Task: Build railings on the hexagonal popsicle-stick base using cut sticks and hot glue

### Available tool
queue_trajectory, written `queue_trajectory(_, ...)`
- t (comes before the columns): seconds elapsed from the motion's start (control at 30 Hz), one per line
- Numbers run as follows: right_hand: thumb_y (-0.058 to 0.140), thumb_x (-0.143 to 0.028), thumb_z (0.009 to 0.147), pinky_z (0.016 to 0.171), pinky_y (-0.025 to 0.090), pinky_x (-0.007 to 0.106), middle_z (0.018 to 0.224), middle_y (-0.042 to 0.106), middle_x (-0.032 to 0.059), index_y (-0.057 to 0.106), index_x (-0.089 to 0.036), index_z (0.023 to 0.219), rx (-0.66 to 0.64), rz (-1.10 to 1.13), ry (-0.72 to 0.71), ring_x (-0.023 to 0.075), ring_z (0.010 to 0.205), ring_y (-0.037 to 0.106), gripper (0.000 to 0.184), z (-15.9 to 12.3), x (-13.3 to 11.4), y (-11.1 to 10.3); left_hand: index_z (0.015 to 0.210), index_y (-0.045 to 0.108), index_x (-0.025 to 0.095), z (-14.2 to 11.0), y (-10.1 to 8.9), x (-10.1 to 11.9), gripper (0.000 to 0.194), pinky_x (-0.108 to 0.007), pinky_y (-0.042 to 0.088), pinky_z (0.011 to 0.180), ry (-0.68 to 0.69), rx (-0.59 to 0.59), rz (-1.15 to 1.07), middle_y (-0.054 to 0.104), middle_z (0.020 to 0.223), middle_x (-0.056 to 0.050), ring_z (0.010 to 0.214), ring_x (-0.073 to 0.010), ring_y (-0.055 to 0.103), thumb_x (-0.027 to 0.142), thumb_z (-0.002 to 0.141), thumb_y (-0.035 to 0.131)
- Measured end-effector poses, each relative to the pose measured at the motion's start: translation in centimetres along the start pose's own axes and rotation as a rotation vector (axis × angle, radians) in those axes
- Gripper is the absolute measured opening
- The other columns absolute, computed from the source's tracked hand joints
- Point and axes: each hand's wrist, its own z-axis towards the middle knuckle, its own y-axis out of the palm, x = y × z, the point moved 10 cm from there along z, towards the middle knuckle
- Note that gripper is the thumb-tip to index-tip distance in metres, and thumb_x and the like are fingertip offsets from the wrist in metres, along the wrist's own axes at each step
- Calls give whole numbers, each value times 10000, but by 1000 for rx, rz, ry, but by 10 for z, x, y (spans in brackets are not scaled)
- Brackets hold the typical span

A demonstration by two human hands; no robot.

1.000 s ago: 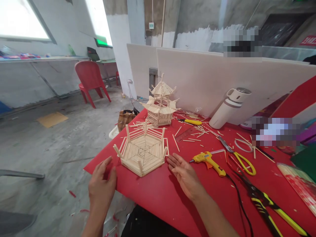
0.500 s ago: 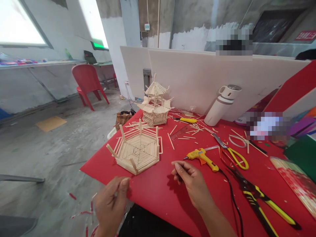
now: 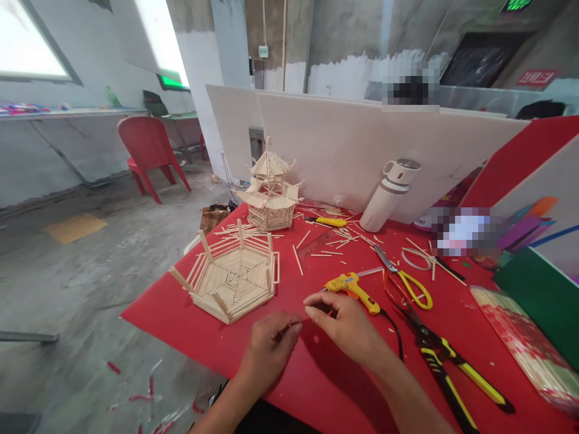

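Note:
My left hand (image 3: 274, 346) is closed in a pinch over the red tabletop, its fingertips pressed together. Close beside it, my right hand (image 3: 339, 316) curls with thumb and fingertips nearly meeting, pointed at the left. Anything in either pinch is too small or hidden to name. Left of both hands lies a hexagonal base of wooden sticks (image 3: 239, 278) with upright posts and rails along some sides. A yellow hot glue gun (image 3: 355, 288) rests just behind my right hand, partly covered by it. Farther back stands a small stick pagoda (image 3: 270, 196) with two roofs.
Yellow-handled scissors (image 3: 414, 289), large black-and-yellow pliers (image 3: 446, 361) and a packet of sticks (image 3: 520, 337) lie to the right. Loose sticks, a yellow utility knife (image 3: 330, 222) and a white thermos bottle (image 3: 389, 196) are at the back, before a white board (image 3: 316, 138).
My left hand has moved right and up over the table, close to my right hand. My right hand has shifted slightly, its fingers facing the left. The view has turned a little right.

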Motion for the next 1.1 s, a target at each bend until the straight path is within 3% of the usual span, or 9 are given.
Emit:
queue_trajectory(0.13,573,-323,839,718,504,263,887,756,15,723,-223,923,-32,-168,-11,187,839,686,199,22,-5,-8,854,718,189,-3,6,-10,204,-249,472,630,-70,-14,-38,688,715,-46,642,-160,622,260,911,535)
queue_trajectory(0.27,532,-309,865,750,476,236,947,761,-7,725,-268,961,-41,-573,-23,167,886,691,220,53,-11,-7,819,705,170,-13,10,-31,235,-240,474,565,-213,-28,-170,631,675,-31,568,-141,599,294,910,528)
queue_trajectory(0.33,527,-294,861,768,464,272,969,759,32,727,-258,963,-7,-746,6,209,930,687,227,72,-11,-8,813,701,158,-18,11,-42,244,-243,486,555,-273,-20,-240,625,690,-36,564,-140,603,315,903,537)
queue_trajectory(0.5,596,-271,793,780,465,361,977,736,179,731,-159,964,44,-942,85,325,961,680,245,116,-2,0,810,706,147,-25,11,-53,250,-247,500,548,-319,11,-342,617,697,-39,562,-136,596,335,890,561)
queue_trajectory(0.67,615,-201,774,804,477,347,1008,730,195,736,-157,1018,22,-1030,125,303,981,687,276,130,12,13,796,710,153,-26,8,-47,248,-234,477,535,-277,13,-320,614,679,-37,554,-128,589,325,892,559)
queue_trajectory(0.87,590,-193,794,809,480,340,1007,735,194,754,-162,993,17,-1034,144,298,995,684,260,131,19,13,785,709,167,-24,7,-46,257,-233,481,537,-266,11,-316,618,672,-37,557,-130,589,348,892,561)
queue_trajectory(1.0,581,-233,815,780,466,301,995,749,145,765,-200,950,11,-987,121,263,970,687,231,133,18,7,773,702,163,-23,6,-48,264,-228,485,530,-277,8,-340,602,668,-35,559,-130,583,371,878,576)
queue_trajectory(1.1,580,-289,828,730,446,264,967,761,81,767,-237,921,7,-936,99,227,932,687,215,136,14,-11,755,700,163,-23,6,-50,269,-232,493,531,-295,15,-365,595,652,-30,556,-132,577,385,862,591)
